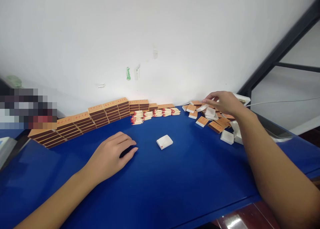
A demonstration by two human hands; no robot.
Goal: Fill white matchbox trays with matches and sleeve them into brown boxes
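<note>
My left hand (111,155) lies palm down on the blue table (175,182), fingers loosely curved and apart, holding nothing. A white matchbox tray (164,141) sits on the table a short way to its right. My right hand (223,102) reaches out over a loose pile of matchbox sleeves and white trays (212,120) at the far right, its fingertips pinched on a white tray (203,107) at the pile's top. Red-tipped matches (155,115) lie in bundles along the far side.
Stacks of orange-topped matchboxes (82,121) run in a curved row along the wall from far left to centre. A black metal frame (277,52) rises at the right. A white box (243,98) sits behind the pile. A blurred patch covers the far left.
</note>
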